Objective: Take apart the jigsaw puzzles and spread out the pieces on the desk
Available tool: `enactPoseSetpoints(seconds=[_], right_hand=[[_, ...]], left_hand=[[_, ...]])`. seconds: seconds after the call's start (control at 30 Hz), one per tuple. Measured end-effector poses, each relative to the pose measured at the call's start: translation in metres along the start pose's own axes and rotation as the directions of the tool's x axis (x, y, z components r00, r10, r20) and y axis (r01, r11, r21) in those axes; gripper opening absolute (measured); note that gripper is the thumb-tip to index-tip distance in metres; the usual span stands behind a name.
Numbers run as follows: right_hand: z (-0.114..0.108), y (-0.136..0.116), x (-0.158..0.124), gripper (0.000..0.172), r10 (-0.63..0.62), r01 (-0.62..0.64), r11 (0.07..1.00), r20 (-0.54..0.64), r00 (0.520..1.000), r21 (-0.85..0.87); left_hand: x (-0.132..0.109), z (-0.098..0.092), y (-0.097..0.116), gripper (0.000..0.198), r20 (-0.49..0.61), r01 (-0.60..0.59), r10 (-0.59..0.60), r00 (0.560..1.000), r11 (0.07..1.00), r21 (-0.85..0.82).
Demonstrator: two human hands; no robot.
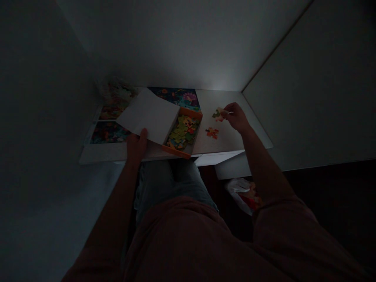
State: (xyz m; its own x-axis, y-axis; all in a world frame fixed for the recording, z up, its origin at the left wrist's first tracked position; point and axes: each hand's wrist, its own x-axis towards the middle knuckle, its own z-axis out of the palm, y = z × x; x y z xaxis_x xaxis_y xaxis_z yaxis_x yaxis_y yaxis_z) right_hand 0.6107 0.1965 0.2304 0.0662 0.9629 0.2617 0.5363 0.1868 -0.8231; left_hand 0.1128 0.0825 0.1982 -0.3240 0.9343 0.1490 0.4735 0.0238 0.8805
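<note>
Right forearm [266, 168] out — right hand [235, 117] pinching jigsaw piece [219, 114]; left hand [136, 145] gripping white card [148, 115], orange tray [190, 112] just right of it

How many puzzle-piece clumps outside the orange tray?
2. One puzzle-piece clump lies on the white desk; the other is at the right hand, outside the orange tray. The white sheet could hide more.
</note>
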Motion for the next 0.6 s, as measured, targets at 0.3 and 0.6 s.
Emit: enactPoseSetpoints(seconds=[0.3, 0.6], right_hand=[[0.054, -0.083, -0.008, 0.064, -0.198, 0.209, 0.978, 0.258, 0.946, -0.017], [0.006, -0.031, -0.040, 0.058, 0.066, 0.080, 0.897, 0.311, 0.948, -0.435]], left_hand=[[0.001, 0.001, -0.003, 0.058, -0.028, -0.007, 0.006, 1.000, 0.999, -0.033], [0.002, 0.002, -0.006, 0.056, -0.020, -0.008, 0.007, 1.000, 0.998, -0.056]])
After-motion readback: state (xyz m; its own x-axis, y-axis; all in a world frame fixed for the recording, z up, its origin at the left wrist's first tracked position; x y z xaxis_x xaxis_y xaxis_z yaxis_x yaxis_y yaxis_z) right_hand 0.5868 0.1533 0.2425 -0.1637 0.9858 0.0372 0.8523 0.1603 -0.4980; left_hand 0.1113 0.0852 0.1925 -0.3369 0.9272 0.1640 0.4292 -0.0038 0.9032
